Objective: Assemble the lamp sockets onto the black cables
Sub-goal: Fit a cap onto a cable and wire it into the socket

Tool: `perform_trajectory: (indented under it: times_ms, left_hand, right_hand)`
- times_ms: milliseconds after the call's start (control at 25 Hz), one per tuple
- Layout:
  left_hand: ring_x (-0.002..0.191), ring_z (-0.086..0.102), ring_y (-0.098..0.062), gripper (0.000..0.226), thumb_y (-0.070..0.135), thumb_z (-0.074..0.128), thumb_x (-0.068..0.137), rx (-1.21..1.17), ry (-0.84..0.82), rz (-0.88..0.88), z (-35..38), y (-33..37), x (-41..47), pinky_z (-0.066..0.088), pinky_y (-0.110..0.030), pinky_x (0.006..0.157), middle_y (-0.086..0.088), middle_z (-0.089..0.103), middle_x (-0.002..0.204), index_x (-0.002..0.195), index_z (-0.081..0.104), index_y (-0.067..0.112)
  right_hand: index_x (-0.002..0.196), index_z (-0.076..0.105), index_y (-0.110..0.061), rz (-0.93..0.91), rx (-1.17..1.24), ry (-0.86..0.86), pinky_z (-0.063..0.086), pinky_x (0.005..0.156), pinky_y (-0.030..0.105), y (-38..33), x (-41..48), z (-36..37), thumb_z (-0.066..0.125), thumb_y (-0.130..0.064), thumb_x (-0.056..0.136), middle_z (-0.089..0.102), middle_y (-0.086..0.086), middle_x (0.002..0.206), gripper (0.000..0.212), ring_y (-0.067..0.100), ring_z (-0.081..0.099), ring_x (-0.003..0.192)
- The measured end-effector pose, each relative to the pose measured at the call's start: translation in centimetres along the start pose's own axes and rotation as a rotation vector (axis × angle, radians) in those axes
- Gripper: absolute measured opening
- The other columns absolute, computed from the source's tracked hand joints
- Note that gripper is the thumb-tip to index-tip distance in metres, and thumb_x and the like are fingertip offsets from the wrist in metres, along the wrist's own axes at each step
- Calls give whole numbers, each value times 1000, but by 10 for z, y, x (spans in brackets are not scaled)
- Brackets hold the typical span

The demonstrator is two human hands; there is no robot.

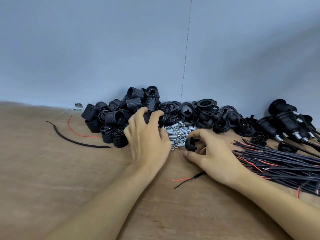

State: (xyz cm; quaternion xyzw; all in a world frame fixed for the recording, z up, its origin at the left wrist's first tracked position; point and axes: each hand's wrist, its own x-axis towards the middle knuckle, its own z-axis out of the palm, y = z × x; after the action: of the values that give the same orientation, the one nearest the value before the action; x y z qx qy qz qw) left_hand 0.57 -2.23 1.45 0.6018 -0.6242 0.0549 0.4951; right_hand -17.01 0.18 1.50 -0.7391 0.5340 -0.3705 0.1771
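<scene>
Lamp sockets (112,118) lay heaped on the desk (43,170) against the wall, threaded black shells piled loosely. The left hand (149,144) had its fingers curled round one shell (147,118) at the heap's right edge, though blur hid the exact grip. Lifting it straight up would likely keep its neighbours from tumbling. Just right of it sat a small mound of metal nipples (180,134). The right hand (213,158) pinched a black cap (191,144) between thumb and fingers, with one black cable (199,175) trapped under the palm, its red and black ends free. I'd judge the cap should go onto that cable before the shell. Further right lay the cable bundle (277,163).
</scene>
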Motion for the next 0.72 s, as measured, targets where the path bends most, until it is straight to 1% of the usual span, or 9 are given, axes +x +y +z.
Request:
perform_trajectory:
  times_ms: [80, 160, 240, 320, 400, 480, 560, 720]
  left_hand:
    - [139, 30, -32, 45, 25, 65, 89, 170, -74, -10, 0, -7, 5, 22, -48, 109, -14, 37, 151, 133, 59, 31]
    - [143, 22, -34, 48, 34, 60, 93, 255, -147, -39, 2, -12, 7, 18, -50, 110, -18, 27, 158, 141, 51, 34]
    - [146, 16, -34, 53, 41, 55, 96, 309, -189, -64, 5, -19, 9, 15, -52, 112, -19, 21, 162, 148, 43, 35]
    - [149, 12, -34, 56, 45, 50, 99, 346, -209, -56, 6, -24, 10, 13, -53, 115, -19, 23, 162, 152, 37, 35]
    - [151, 10, -33, 55, 47, 46, 100, 365, -210, -37, 8, -27, 11, 12, -55, 118, -18, 26, 161, 153, 35, 35]
    - [151, 11, -33, 55, 47, 44, 101, 370, -206, -33, 8, -27, 11, 12, -55, 119, -18, 29, 160, 154, 35, 34]
    - [149, 15, -32, 56, 48, 42, 101, 367, -203, -38, 8, -28, 11, 14, -52, 116, -16, 32, 159, 154, 35, 33]
    - [147, 17, -32, 53, 49, 39, 102, 359, -215, -53, 8, -29, 13, 13, -51, 113, -16, 32, 160, 154, 35, 36]
  right_hand:
    - [104, 58, -37, -14, -10, -12, 45, 66, 16, 1, -1, 1, 79, -28, 83, 67, -10, 81, 31, 4, 59, 71]
    - [103, 58, -38, -29, -26, -13, 44, 64, 14, 1, -2, 1, 79, -29, 83, 65, -21, 87, 30, 3, 59, 69]
    - [104, 59, -37, -37, -35, -8, 42, 65, 10, 1, -2, 0, 79, -29, 84, 63, -25, 88, 30, 0, 59, 70]
    - [105, 59, -37, -39, -41, -11, 41, 65, 8, 1, -3, 0, 79, -30, 84, 63, -27, 87, 30, -1, 59, 70]
    - [105, 60, -37, -36, -38, -18, 40, 65, 7, 1, -4, 0, 79, -30, 84, 63, -27, 85, 29, -1, 60, 71]
    - [104, 60, -37, -34, -33, -21, 40, 64, 7, 1, -5, 0, 78, -30, 84, 65, -22, 81, 28, 0, 60, 71]
    - [104, 60, -37, -35, -33, -21, 41, 64, 9, 1, -6, 0, 78, -30, 84, 65, -14, 76, 28, 1, 60, 70]
    - [106, 61, -36, -41, -37, -23, 41, 66, 10, 0, -6, 0, 77, -30, 85, 66, -9, 77, 28, 0, 58, 71]
